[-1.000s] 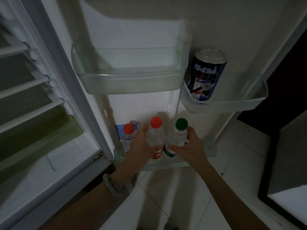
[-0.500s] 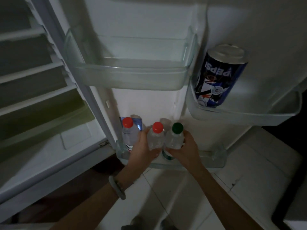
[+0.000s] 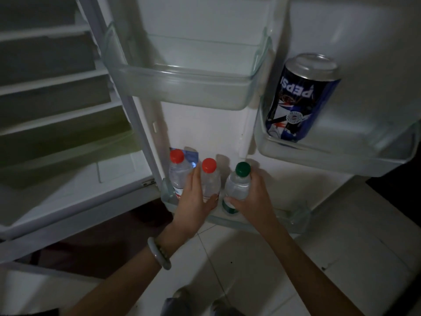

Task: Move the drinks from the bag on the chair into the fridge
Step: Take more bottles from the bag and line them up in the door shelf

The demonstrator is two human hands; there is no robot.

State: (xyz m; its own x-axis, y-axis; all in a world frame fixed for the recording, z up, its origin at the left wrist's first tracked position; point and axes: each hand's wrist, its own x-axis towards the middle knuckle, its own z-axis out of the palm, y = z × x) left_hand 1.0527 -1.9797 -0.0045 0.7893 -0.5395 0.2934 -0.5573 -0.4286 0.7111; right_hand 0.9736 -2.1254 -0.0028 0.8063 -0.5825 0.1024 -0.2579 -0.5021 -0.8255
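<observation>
Both bottles now stand lower than a second ago, when they were held above the rail: their bases have come down into the bottom door shelf, which in all likelihood means this pair is nearly delivered and only the release remains.

The left hand wraps its grip around the red-capped bottle, fingers behind it and thumb across the front near the base. The right hand closes its grip on the green-capped bottle, fingers curled over its shoulder. The two bottles stand just beside each other near the middle of the shelf. At the shelf's left end a second red-capped bottle stands upright, touching or nearly touching the left hand's fingers, with a blue carton behind it against the door.

The bottles are small, clear, ribbed plastic with smooth screw caps and thin labels low on the body. The door shelves are translucent moulded plastic with rounded corners. The upper door shelf holds nothing visible. In the shelf to the right a glossy blue can leans, lettering upside down. The bag and chair are out of view.
</observation>
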